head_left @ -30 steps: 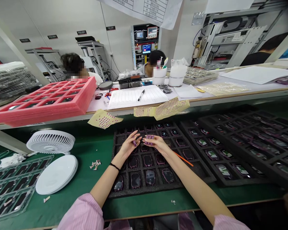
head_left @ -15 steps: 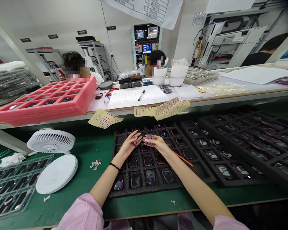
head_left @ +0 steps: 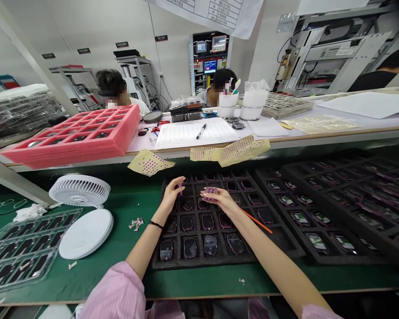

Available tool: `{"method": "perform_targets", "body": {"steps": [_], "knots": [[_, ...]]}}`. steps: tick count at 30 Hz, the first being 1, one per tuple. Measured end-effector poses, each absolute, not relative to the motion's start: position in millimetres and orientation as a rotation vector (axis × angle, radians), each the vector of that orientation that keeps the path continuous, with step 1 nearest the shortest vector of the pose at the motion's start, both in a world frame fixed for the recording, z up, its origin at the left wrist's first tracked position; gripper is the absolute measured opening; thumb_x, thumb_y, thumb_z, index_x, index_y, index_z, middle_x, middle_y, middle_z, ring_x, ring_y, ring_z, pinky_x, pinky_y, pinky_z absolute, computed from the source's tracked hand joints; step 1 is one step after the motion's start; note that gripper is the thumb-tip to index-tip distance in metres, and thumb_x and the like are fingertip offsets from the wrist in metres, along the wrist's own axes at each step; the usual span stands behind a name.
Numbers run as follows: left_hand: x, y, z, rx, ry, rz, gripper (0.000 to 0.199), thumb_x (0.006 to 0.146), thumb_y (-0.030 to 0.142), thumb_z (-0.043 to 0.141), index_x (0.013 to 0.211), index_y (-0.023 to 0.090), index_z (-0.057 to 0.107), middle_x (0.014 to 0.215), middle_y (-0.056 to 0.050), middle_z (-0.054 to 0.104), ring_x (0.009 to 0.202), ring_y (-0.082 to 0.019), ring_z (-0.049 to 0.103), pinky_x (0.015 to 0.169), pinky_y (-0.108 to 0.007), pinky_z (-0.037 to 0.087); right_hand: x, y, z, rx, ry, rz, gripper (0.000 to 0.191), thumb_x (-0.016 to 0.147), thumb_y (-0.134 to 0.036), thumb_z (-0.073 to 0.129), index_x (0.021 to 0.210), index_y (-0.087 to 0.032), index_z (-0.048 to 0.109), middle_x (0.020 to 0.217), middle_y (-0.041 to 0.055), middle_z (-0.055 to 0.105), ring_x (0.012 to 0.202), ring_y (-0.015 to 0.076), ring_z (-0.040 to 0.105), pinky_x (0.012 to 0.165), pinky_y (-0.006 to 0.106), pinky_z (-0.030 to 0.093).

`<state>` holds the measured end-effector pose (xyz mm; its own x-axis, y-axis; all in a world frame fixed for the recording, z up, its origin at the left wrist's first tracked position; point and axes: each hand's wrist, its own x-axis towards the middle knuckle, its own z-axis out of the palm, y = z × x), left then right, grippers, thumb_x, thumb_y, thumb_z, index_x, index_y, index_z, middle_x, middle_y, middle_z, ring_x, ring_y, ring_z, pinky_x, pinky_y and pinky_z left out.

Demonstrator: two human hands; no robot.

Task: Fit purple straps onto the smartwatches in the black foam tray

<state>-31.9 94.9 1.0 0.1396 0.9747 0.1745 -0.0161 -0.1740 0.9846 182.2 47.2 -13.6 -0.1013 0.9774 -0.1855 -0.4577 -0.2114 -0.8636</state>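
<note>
Pale grey wall panels rise at twelve o'clock, and a green-topped counter spreads out at six. Below both hands lies a black foam tray with square compartments, holding dark, purple-rimmed, rounded-square devices. A pink foam tray sits on the shelf at ten o'clock from the hands; a white plastic fan with slatted head and round base stands between eight and nine. The right hand is closed to a pinch, palm inward; the left hand is half curled, thumb near the fingers. A thin orange stick lies at four o'clock from the right hand. Gripped in the right fingertips is a row of small purple blocks; a slim purple piece shows in the left fingers.
</note>
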Motion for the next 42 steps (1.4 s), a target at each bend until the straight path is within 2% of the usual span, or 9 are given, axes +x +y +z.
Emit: {"method": "perform_targets", "body": {"steps": [7, 13, 18, 21, 24, 26, 30, 36, 42], "knots": [[-58, 106, -7, 1.615, 1.293, 1.293, 0.031, 0.068, 0.005, 0.054, 0.092, 0.018, 0.067, 0.118, -0.008, 0.065, 0.118, -0.024, 0.055, 0.107, -0.044, 0.035, 181, 46, -15, -0.953, -0.803, 1.592, 0.042, 0.05, -0.021, 0.089, 0.088, -0.015, 0.072, 0.091, 0.0079, 0.076, 0.082, 0.0212, 0.073, 0.075, 0.03, 0.06], [-58, 112, -17, 1.71, 1.366, 1.259, 0.03, 0.07, 0.004, 0.053, 0.094, 0.019, 0.064, 0.119, -0.009, 0.064, 0.119, -0.024, 0.055, 0.106, -0.044, 0.037, 182, 46, -14, -0.949, -0.808, 1.592, 0.042, 0.051, -0.021, 0.089, 0.09, -0.015, 0.072, 0.093, 0.0085, 0.076, 0.086, 0.0226, 0.072, 0.079, 0.032, 0.059], [-54, 105, -12, 1.815, 1.387, 1.21, 0.03, 0.07, 0.003, 0.056, 0.093, 0.02, 0.064, 0.115, -0.007, 0.066, 0.125, -0.027, 0.05, 0.112, -0.053, 0.026, 183, 46, -11, -0.932, -0.813, 1.622, 0.041, 0.051, -0.021, 0.089, 0.088, -0.015, 0.072, 0.093, 0.0093, 0.075, 0.088, 0.0238, 0.072, 0.081, 0.035, 0.059], [-40, 87, 3, 1.985, 1.186, 1.135, 0.035, 0.074, 0.014, 0.065, 0.107, 0.022, 0.063, 0.133, -0.008, 0.056, 0.134, -0.027, 0.04, 0.115, -0.051, 0.022, 184, 45, -6, -0.908, -0.826, 1.653, 0.041, 0.051, -0.022, 0.088, 0.088, -0.014, 0.072, 0.093, 0.0106, 0.075, 0.09, 0.0254, 0.072, 0.082, 0.037, 0.059], [-17, 69, 20, 2.148, 0.747, 0.915, 0.062, 0.076, 0.028, 0.072, 0.133, 0.026, 0.049, 0.147, -0.009, 0.042, 0.136, -0.025, 0.038, 0.111, -0.044, 0.034, 185, 43, 1, -0.897, -0.88, 1.68, 0.04, 0.052, -0.026, 0.088, 0.087, -0.014, 0.071, 0.093, 0.0113, 0.075, 0.091, 0.0269, 0.072, 0.08, 0.038, 0.059], [-3, 63, 28, 2.167, 0.592, 0.812, 0.066, 0.076, 0.031, 0.072, 0.137, 0.026, 0.046, 0.143, -0.01, 0.047, 0.131, -0.025, 0.045, 0.106, -0.04, 0.04, 185, 42, 3, -0.909, -0.933, 1.679, 0.037, 0.055, -0.029, 0.086, 0.085, -0.015, 0.071, 0.089, 0.0106, 0.075, 0.089, 0.0268, 0.072, 0.077, 0.036, 0.06], [12, 71, 30, 2.14, 0.612, 0.818, 0.052, 0.073, 0.03, 0.075, 0.122, 0.021, 0.061, 0.122, -0.011, 0.064, 0.111, -0.025, 0.061, 0.098, -0.037, 0.046, 183, 43, 1, -0.968, -1.0, 1.603, 0.03, 0.068, -0.04, 0.077, 0.083, -0.016, 0.069, 0.08, 0.0091, 0.074, 0.079, 0.0234, 0.072, 0.07, 0.034, 0.061], [-2, 101, 30, 2.236, 0.869, 0.881, 0.048, 0.069, 0.021, 0.075, 0.116, 0.021, 0.065, 0.116, -0.01, 0.068, 0.107, -0.026, 0.062, 0.098, -0.039, 0.046, 192, 68, -2, -1.156, -1.153, 1.321, 0.043, 0.089, -0.053, 0.047, 0.094, -0.015, 0.066, 0.077, 0.0099, 0.072, 0.072, 0.0206, 0.07, 0.074, 0.039, 0.058], [-18, 120, 26, 2.327, 1.001, 0.756, 0.048, 0.059, 0.02, 0.082, 0.105, 0.021, 0.071, 0.109, -0.01, 0.071, 0.105, -0.029, 0.063, 0.096, -0.04, 0.045, 196, 108, -9, -1.471, -1.484, 0.883, 0.03, 0.087, -0.039, 0.052, 0.078, -0.016, 0.07, 0.086, 0.0113, 0.071, 0.103, 0.0279, 0.062, 0.095, 0.041, 0.044]]}}
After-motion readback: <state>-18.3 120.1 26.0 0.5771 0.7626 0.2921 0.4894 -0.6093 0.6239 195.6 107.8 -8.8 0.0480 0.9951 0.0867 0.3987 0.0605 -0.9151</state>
